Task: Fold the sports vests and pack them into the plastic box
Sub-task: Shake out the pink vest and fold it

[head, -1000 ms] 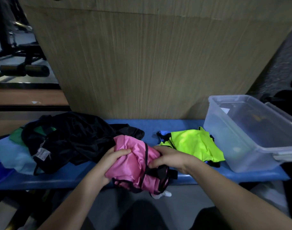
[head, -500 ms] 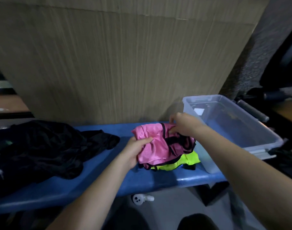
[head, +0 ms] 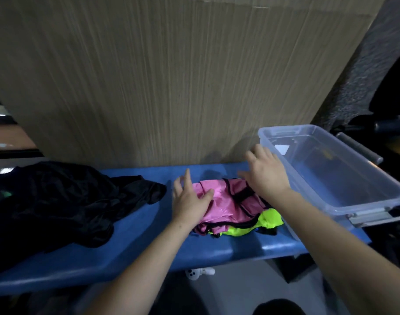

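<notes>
A: How far along does the packing look?

B: Early, I'd judge. The clear plastic box (head: 344,178) at the right end of the blue surface (head: 149,244) holds no vest that I can see. A pink vest (head: 226,201) with black trim lies folded on top of a neon yellow vest (head: 268,220), just beside the box. A dark heap of clothes (head: 58,201) waits at the left, unfolded.

A: And the hands?

B: The left hand (head: 189,201) rests on the pink vest's left part, fingers straight and spread, thumb on the cloth. The right hand (head: 266,173) is over its far right corner next to the box wall, fingers loose and open; whether it touches the cloth I cannot tell. Neither grips anything.
</notes>
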Motion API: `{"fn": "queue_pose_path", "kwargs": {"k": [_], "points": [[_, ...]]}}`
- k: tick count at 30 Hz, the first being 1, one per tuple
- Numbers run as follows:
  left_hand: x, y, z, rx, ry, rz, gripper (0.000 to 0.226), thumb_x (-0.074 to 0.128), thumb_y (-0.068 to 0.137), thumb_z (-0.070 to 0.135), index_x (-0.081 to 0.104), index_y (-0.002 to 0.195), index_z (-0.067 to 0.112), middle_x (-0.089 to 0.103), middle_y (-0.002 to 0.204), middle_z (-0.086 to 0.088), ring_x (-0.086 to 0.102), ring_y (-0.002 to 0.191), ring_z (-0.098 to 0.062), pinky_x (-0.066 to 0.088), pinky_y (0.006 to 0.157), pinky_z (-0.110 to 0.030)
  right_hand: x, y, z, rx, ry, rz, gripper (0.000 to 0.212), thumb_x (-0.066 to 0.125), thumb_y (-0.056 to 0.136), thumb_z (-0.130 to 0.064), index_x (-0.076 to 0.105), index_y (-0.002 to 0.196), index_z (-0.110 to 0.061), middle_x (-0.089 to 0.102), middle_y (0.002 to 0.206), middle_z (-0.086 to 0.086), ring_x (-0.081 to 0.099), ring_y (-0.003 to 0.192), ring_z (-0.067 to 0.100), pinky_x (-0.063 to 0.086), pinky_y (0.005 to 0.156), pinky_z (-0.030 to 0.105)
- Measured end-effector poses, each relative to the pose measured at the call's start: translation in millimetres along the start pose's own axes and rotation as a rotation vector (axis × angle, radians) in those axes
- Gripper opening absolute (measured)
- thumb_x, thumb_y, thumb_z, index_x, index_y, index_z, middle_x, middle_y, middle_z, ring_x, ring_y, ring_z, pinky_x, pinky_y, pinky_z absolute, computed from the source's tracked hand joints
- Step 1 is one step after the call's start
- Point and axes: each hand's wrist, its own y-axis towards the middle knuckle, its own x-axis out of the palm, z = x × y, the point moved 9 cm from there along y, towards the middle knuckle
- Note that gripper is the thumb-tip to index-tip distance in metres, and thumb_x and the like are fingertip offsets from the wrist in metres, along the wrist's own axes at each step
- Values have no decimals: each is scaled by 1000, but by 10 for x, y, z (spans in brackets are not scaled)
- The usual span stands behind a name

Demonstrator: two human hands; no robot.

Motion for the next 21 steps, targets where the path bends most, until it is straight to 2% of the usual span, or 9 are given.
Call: {"fn": "queue_pose_path", "kwargs": {"k": [2, 3, 5, 6, 8, 10, 12, 15, 21], "points": [[-30, -17, 207, 174, 153, 13, 77, 58, 94, 49, 21, 158, 29, 10, 165, -1, 5, 154, -22, 9, 124, -40, -142, -101, -164, -39, 77, 95, 37, 64, 84, -46, 65, 97, -11, 58, 100, 11, 57, 94, 35, 46, 79, 43], [-1, -36, 297, 253, 203, 7, 69, 54, 97, 48, 25, 157, 31, 12, 166, 2, 4, 154, -20, 8, 125, -41, -100, -176, -273, -60, 117, 65, 44, 53, 88, -51, 68, 106, -13, 61, 109, 10, 58, 103, 34, 46, 85, 44], [150, -105, 394, 343, 294, -41, 58, 44, 101, 46, 29, 156, 33, 13, 166, 8, 2, 155, -16, 3, 125, -41, 187, -353, -399, -56, 188, -104, 64, 36, 91, -62, 66, 125, -17, 61, 130, 10, 55, 124, 33, 44, 100, 46], [256, -143, 385, 361, 347, -73, 58, 37, 101, 48, 28, 156, 33, 12, 167, 10, 0, 155, -15, -1, 124, -39, 362, -447, -384, -16, 234, -212, 75, 27, 90, -70, 60, 134, -20, 56, 141, 9, 48, 135, 33, 39, 107, 47], [422, -211, 309, 369, 441, -118, 71, 18, 91, 63, 24, 156, 35, 10, 167, 13, -2, 154, -13, -7, 123, -38, 663, -611, -277, 70, 316, -376, 100, 0, 80, -86, 45, 148, -28, 39, 157, 4, 29, 148, 28, 26, 119, 47], [524, -222, 173, 358, 501, -143, 78, 12, 86, 71, 18, 157, 38, 4, 167, 15, -5, 154, -13, -5, 125, -42, 806, -696, -204, 92, 305, -408, 110, -16, 71, -89, 34, 153, -35, 28, 162, -3, 16, 152, 22, 17, 122, 47], [599, -209, 37, 334, 524, -159, 79, 16, 86, 74, 13, 157, 42, -3, 167, 17, -8, 154, -12, -1, 124, -46, 906, -779, -177, 106, 307, -447, 104, -10, 71, -91, 26, 154, -40, 20, 164, -9, 7, 154, 19, 11, 123, 50], [676, -178, -28, 311, 508, -168, 87, 12, 76, 80, 10, 156, 46, -9, 167, 12, -10, 154, -12, 4, 124, -48, 990, -834, -116, 151, 334, -474, 88, 10, 77, -86, 22, 154, -44, 13, 165, -13, 1, 154, 16, 13, 122, 52], [735, -143, -80, 289, 470, -162, 77, 33, 89, 73, 8, 156, 44, -8, 167, 13, -11, 153, -10, 0, 124, -46, 1083, -838, -87, 167, 309, -478, 84, 9, 78, -80, 22, 153, -45, 16, 165, -14, 5, 154, 17, 19, 120, 52]]}}
